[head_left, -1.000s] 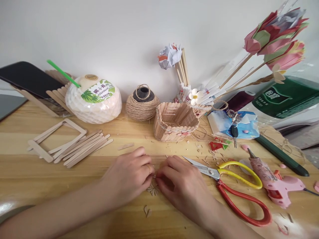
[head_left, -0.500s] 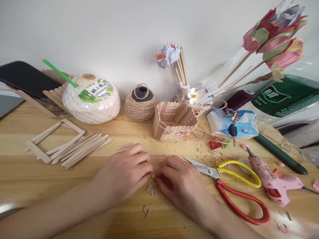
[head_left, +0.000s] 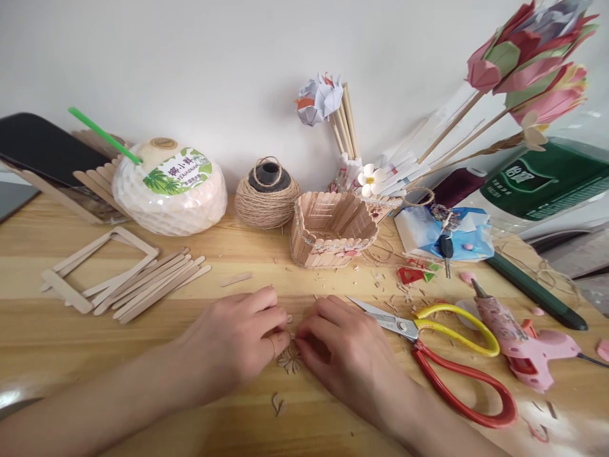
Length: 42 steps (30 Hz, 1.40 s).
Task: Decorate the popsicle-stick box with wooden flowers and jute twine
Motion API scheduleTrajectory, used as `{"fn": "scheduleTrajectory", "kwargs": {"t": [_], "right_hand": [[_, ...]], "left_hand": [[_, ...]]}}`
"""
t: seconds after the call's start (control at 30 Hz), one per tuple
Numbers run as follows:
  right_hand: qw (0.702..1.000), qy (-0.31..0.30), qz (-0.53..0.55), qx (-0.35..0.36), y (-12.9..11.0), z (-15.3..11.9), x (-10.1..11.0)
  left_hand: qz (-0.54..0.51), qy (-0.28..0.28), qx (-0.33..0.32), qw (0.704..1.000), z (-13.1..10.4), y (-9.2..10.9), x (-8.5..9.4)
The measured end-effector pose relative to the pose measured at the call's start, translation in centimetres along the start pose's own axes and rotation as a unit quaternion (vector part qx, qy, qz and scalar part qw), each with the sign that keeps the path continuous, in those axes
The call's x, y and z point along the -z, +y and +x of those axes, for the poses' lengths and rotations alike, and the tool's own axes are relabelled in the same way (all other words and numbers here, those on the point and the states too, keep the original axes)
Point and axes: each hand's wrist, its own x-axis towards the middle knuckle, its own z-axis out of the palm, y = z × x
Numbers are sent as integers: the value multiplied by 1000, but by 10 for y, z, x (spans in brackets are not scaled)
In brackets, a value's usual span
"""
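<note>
Leaving little room between hands (head_left: 345, 355)

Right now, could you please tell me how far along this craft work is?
The stick basket looks done, its walls joined and standing. The left hand and right hand are busy beside a small petalled piece; what they pinch is unclear. Perhaps left: the loose sticks, lying unused beside an open stick frame.

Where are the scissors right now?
In the head view, the scissors lie on the table just right of the right hand, between it and the pink glue gun.
</note>
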Motion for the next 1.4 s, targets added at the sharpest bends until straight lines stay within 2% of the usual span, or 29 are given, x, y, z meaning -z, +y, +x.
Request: {"fn": "scheduleTrajectory", "kwargs": {"t": [0.47, 0.77, 0.93, 1.13, 1.27, 1.4], "right_hand": [[1000, 5, -12, 4, 0, 0, -1], [1000, 11, -12, 0, 1, -1, -3], [1000, -2, 26, -15, 1, -2, 5], [998, 13, 54, -42, 7, -1, 13], [999, -7, 42, -33, 5, -1, 6], [999, -11, 36, -16, 2, -1, -1]], "left_hand": [[-12, -1, -38, 999, 4, 0, 5], [-6, -3, -97, 995, 3, 5, 5], [-2, 1, -34, 999, 2, -4, 7], [-67, -53, 79, 993, 6, -9, 17], [-101, -15, 120, 987, 10, -11, 16], [-92, 11, 144, 985, 12, -16, 15]]}}
